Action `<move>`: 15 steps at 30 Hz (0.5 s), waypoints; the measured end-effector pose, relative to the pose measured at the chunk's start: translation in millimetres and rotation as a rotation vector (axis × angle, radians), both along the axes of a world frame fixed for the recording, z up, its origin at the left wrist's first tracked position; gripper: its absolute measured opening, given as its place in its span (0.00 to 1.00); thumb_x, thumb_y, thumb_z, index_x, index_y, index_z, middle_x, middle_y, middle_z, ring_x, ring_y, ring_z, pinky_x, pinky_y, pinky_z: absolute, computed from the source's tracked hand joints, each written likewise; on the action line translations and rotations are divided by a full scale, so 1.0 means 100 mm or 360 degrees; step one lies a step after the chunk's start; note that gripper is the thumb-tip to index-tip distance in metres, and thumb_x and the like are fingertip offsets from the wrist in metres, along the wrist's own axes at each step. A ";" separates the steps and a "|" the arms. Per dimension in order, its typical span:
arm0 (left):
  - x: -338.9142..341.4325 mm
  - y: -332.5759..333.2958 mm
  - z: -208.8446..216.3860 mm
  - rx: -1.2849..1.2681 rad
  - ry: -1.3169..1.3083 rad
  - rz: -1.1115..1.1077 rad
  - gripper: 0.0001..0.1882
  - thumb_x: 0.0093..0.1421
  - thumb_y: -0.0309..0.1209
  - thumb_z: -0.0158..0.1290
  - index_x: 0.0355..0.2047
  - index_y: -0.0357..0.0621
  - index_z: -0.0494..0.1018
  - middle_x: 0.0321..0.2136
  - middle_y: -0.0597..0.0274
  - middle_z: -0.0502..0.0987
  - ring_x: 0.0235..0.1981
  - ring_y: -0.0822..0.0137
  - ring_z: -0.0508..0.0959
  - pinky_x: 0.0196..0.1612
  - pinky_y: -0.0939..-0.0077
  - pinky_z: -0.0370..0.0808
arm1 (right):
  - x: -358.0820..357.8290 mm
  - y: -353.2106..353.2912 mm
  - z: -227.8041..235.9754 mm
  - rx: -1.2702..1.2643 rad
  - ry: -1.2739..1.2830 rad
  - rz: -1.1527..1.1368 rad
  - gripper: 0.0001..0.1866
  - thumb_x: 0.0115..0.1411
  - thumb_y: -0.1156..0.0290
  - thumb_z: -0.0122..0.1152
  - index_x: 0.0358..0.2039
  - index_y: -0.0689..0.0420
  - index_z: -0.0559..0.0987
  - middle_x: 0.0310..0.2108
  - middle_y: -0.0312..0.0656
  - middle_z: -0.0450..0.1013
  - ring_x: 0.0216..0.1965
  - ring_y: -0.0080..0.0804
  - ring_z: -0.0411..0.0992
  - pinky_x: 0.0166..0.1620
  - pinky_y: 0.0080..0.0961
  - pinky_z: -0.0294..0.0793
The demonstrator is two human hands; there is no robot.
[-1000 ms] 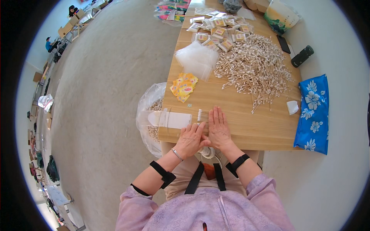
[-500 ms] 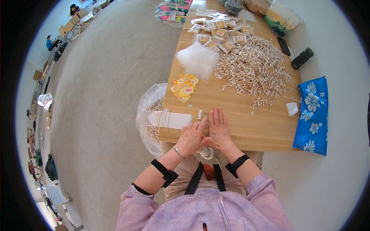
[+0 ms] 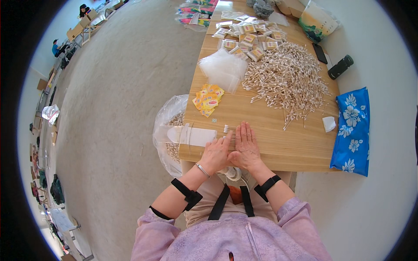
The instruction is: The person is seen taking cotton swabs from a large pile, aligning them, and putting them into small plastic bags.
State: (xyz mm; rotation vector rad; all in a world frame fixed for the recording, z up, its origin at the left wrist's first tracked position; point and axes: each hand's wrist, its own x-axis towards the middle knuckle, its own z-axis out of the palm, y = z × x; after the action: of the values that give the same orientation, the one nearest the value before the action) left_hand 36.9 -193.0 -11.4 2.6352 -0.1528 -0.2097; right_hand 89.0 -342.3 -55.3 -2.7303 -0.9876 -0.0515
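Observation:
A short row of cotton swabs (image 3: 227,129) lies side by side near the front edge of the table. My right hand (image 3: 246,145) rests flat on their right side, fingers stretched out and together, covering part of the row. From the left, my left hand (image 3: 215,154) reaches over the swabs with its index finger extended onto them; the other fingers are partly hidden. Both thumbs are close together near the table edge. Just left of my left hand is a white card-like block (image 3: 203,136) with a clear band around it. A large heap of loose swabs (image 3: 287,76) lies farther right.
Yellow printed cards (image 3: 208,99) and clear plastic bags (image 3: 223,67) lie on the left of the table, with packed small bags (image 3: 248,39) behind. A blue floral pouch (image 3: 352,130) is at the right edge. An open plastic sack (image 3: 159,126) of swabs stands beside the table.
Both hands stay almost in place over the row of swabs. My left hand has shifted very slightly left; the rest looks the same.

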 end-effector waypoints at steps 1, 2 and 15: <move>0.01 0.00 0.00 -0.0007 0.0048 0.0025 0.36 0.61 0.49 0.47 0.63 0.41 0.52 0.43 0.51 0.72 0.44 0.50 0.72 0.45 0.54 0.66 | 0.00 0.00 0.00 0.0000 0.0000 0.0001 0.49 0.47 0.52 0.52 0.62 0.71 0.50 0.66 0.61 0.41 0.69 0.53 0.36 0.68 0.43 0.33; 0.03 0.00 0.00 -0.0007 0.0047 0.0026 0.36 0.61 0.49 0.47 0.63 0.41 0.52 0.43 0.51 0.72 0.44 0.50 0.72 0.45 0.54 0.66 | -0.01 0.01 0.00 -0.0036 -0.0041 -0.0009 0.49 0.47 0.52 0.53 0.62 0.72 0.50 0.66 0.62 0.41 0.69 0.53 0.36 0.68 0.43 0.33; 0.12 0.01 -0.04 -0.0046 0.0051 0.0055 0.34 0.60 0.40 0.48 0.62 0.38 0.52 0.38 0.47 0.75 0.39 0.47 0.75 0.41 0.55 0.71 | -0.01 0.01 0.06 -0.0018 -0.0006 -0.0010 0.50 0.47 0.50 0.56 0.62 0.72 0.51 0.65 0.62 0.42 0.69 0.53 0.37 0.68 0.44 0.35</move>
State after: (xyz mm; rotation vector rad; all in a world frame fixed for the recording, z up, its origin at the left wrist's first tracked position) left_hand 48.5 -192.1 -15.0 2.6022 -0.0989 -0.2360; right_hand 87.7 -341.0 -49.7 -2.7449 -0.9830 -0.0524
